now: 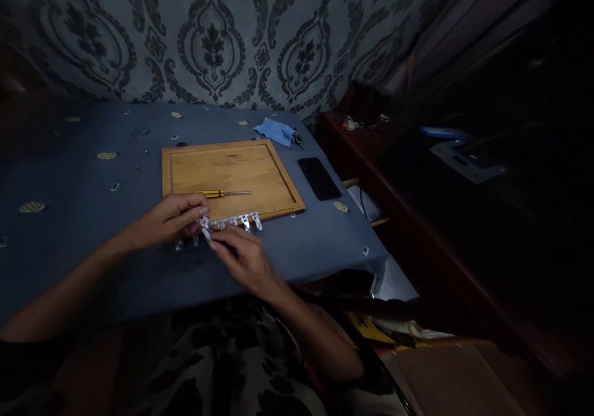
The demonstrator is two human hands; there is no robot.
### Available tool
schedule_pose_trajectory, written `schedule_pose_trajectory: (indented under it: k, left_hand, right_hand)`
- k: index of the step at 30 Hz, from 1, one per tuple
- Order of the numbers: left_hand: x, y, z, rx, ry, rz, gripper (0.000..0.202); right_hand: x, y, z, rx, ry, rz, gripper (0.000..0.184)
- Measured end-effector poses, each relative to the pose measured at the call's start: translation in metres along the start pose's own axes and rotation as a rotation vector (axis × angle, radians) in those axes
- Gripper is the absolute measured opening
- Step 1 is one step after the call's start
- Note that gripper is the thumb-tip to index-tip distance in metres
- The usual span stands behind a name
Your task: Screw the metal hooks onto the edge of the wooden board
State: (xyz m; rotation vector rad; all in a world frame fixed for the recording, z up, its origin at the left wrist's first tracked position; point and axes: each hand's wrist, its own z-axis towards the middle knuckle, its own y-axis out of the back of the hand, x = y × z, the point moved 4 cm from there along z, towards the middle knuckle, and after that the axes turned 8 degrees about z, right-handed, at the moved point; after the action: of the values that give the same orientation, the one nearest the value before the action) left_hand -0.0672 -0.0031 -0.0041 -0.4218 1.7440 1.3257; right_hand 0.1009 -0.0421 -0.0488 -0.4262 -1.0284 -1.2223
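My left hand (174, 218) is closed around one end of a silver metal strip (234, 221) with small brackets along it, held just above the blue tablecloth (69, 181). My right hand (241, 256) pinches a small metal piece at the strip's left end, fingertips meeting those of the left. The strip runs rightward along the front edge of a wooden tray (232, 174). A yellow-handled screwdriver (223, 194) lies inside the tray, just beyond my hands.
A black phone (318, 178) lies right of the tray. A blue cloth (276, 130) sits at the table's far right corner. Small metal parts are scattered over the tablecloth. A dark wooden shelf (371, 174) stands to the right, patterned wall behind.
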Motion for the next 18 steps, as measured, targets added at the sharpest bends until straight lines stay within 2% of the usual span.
schedule_pose_trajectory:
  k: [3, 5, 8, 10, 13, 18]
  left_hand:
    - [-0.008, -0.008, 0.008, 0.021, -0.039, -0.013, 0.041]
    - [-0.012, -0.012, 0.014, -0.001, -0.072, 0.020, 0.039]
    - [-0.014, -0.018, 0.024, -0.021, -0.093, 0.109, 0.039]
    - [-0.012, -0.023, 0.031, -0.027, -0.095, 0.158, 0.040]
    - [-0.009, -0.030, 0.042, -0.055, -0.115, 0.242, 0.041]
    - [-0.009, -0.044, 0.057, -0.028, -0.167, 0.308, 0.039]
  right_hand:
    - [0.005, 0.020, -0.010, -0.049, -0.030, 0.003, 0.021]
    - [0.003, 0.040, -0.018, -0.137, -0.111, 0.016, 0.020]
    - [-0.011, 0.074, -0.032, -0.363, -0.297, 0.096, 0.024]
    - [-0.026, 0.090, -0.039, -0.438, -0.456, 0.148, 0.032]
    - [-0.041, 0.099, -0.042, -0.452, -0.586, 0.186, 0.042]
    - [-0.049, 0.094, -0.037, -0.393, -0.610, 0.222, 0.043]
